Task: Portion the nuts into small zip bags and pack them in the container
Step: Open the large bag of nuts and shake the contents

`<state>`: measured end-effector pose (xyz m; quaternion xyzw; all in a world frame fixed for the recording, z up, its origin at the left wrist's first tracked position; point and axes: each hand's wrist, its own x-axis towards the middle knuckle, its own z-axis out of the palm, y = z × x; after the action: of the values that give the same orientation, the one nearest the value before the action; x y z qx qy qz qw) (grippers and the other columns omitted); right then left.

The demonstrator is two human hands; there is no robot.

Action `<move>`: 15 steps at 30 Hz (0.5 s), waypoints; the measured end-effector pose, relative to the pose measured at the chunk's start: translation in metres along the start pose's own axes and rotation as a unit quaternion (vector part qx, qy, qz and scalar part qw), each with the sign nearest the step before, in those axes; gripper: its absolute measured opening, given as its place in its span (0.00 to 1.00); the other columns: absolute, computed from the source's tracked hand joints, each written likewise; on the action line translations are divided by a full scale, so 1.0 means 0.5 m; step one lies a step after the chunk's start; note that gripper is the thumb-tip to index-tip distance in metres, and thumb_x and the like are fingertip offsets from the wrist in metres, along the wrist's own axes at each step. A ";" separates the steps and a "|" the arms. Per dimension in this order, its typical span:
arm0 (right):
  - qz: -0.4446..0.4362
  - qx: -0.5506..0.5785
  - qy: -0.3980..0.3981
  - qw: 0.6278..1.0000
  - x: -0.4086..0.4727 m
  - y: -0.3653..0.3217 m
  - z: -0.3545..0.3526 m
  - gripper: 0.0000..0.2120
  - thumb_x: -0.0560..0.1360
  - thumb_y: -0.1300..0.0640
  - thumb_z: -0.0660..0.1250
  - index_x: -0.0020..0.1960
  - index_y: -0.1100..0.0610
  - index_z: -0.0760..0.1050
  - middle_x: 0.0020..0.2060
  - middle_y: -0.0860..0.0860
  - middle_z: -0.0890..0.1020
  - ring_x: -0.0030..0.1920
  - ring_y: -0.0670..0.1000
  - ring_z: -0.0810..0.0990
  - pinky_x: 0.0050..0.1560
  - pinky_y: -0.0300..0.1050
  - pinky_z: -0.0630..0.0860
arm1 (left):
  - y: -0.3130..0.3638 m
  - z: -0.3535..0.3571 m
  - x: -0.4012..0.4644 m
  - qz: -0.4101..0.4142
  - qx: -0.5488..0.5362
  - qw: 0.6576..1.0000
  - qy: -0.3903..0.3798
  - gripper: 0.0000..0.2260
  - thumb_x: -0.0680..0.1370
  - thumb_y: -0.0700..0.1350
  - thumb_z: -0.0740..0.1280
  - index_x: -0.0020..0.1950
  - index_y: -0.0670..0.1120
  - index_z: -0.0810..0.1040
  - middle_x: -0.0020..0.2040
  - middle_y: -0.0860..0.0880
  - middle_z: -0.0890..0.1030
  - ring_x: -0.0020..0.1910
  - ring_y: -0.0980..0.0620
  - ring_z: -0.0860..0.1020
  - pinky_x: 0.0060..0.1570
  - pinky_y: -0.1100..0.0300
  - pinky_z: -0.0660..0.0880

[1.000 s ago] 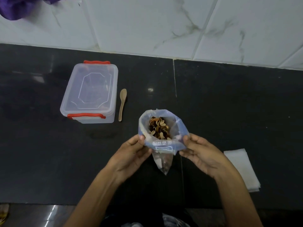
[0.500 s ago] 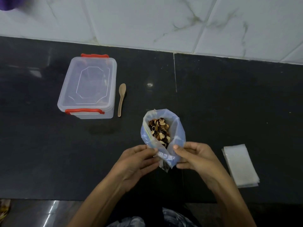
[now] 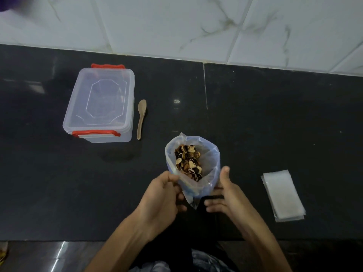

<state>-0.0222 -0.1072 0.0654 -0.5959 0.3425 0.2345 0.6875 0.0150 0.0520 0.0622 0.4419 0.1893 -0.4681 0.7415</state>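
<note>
Left hand (image 3: 163, 195) pinches the rim of the bag (image 3: 206, 160) of nuts (image 3: 188, 162); right hand (image 3: 225, 195) cups it, fingers loose. Bag mouth open, no portioning yet. Next: spoon (image 3: 141, 118), far-left of bag, scoops into zip bags (image 3: 282, 195), right of bag. Box (image 3: 99, 104) beyond, lid on.

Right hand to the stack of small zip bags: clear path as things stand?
Probably yes. The right hand is open beside the nut bag, which the left hand pinches at the rim. Only bare black counter lies between it and the small zip bags to its right.
</note>
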 end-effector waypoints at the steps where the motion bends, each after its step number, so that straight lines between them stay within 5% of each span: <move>1: -0.018 -0.052 -0.002 0.998 -0.007 -0.004 0.001 0.29 0.72 0.35 0.53 0.51 0.60 0.76 0.41 0.56 0.82 0.37 0.50 0.80 0.38 0.42 0.78 | -0.003 0.004 0.003 0.008 0.034 0.999 0.004 0.16 0.71 0.50 0.60 0.55 0.45 0.75 0.40 0.49 0.76 0.36 0.54 0.69 0.41 0.57 0.65; 4: -0.047 0.010 -0.026 0.999 -0.016 -0.004 0.009 0.18 0.73 0.49 0.63 0.52 0.63 0.77 0.41 0.58 0.83 0.36 0.49 0.82 0.36 0.38 0.79 | -0.007 0.027 0.012 0.045 0.060 0.997 0.018 0.16 0.72 0.45 0.68 0.57 0.39 0.77 0.44 0.44 0.81 0.37 0.53 0.78 0.39 0.59 0.72; 7: -0.040 0.195 -0.078 0.977 -0.010 0.003 0.013 0.12 0.79 0.62 0.56 0.52 0.65 0.77 0.48 0.60 0.84 0.47 0.52 0.84 0.46 0.41 0.81 | -0.006 0.037 0.020 0.086 0.000 0.996 0.000 0.08 0.71 0.34 0.68 0.49 0.36 0.78 0.42 0.41 0.81 0.39 0.51 0.80 0.37 0.61 0.75; 9: -0.012 0.278 -0.110 0.954 -0.008 0.016 0.014 0.15 0.81 0.63 0.50 0.53 0.66 0.75 0.52 0.61 0.83 0.54 0.54 0.82 0.53 0.43 0.79 | -0.007 0.041 0.019 0.103 -0.019 0.994 -0.018 0.08 0.67 0.33 0.71 0.44 0.39 0.78 0.41 0.42 0.80 0.42 0.50 0.79 0.42 0.60 0.76; 11: 0.022 0.332 -0.146 0.932 -0.006 0.028 0.013 0.18 0.81 0.60 0.50 0.51 0.65 0.78 0.57 0.64 0.79 0.59 0.57 0.79 0.59 0.48 0.75 | -0.015 0.041 0.019 0.108 -0.035 0.994 -0.007 0.16 0.63 0.33 0.72 0.51 0.38 0.78 0.44 0.42 0.83 0.45 0.49 0.82 0.46 0.60 0.78; 13: 0.041 0.371 -0.175 0.911 -0.004 0.031 0.013 0.14 0.75 0.54 0.62 0.46 0.64 0.81 0.56 0.63 0.79 0.58 0.58 0.78 0.63 0.53 0.73 | -0.025 0.037 0.018 0.101 -0.034 0.994 0.019 0.24 0.62 0.32 0.72 0.57 0.38 0.75 0.50 0.41 0.83 0.49 0.47 0.82 0.49 0.57 0.79; 15: 0.041 0.405 -0.151 0.901 0.002 0.026 0.015 0.21 0.70 0.50 0.68 0.55 0.64 0.79 0.58 0.63 0.78 0.59 0.59 0.78 0.66 0.55 0.70 | -0.035 0.033 0.016 0.086 -0.010 0.995 0.044 0.27 0.62 0.29 0.73 0.60 0.40 0.74 0.54 0.40 0.82 0.52 0.45 0.82 0.52 0.53 0.78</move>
<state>-0.0296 -0.0976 0.0566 -0.2087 0.3237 0.1905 0.9030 0.0018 0.0311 0.0573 0.4692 0.1883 -0.3808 0.7742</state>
